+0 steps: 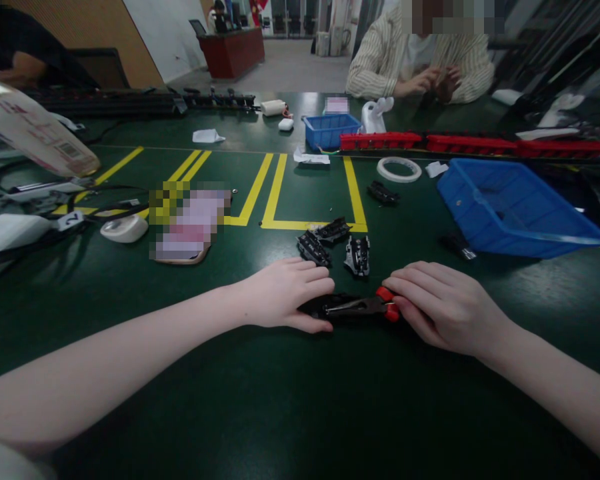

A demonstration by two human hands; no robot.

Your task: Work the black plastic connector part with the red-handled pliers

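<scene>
My right hand (445, 303) is closed around the red handles of a pair of pliers (360, 306), whose dark jaws point left. Between the thumb and fingers of my left hand (290, 293) is a black plastic part (314, 306), partly hidden by the fingers. The plier tips reach this part; whether they grip it I cannot tell. Just beyond my left hand lie several similar black and grey parts, among them one standing apart (357, 255) and one close to my fingertips (314, 248).
A large blue bin (520, 213) stands at the right, a small blue bin (330, 131) farther back. A roll of tape (399, 169) lies between them. On the left are a phone (195, 223), a white mouse-like object (125, 229) and cables. Across the table sits a person in a striped shirt (380, 63).
</scene>
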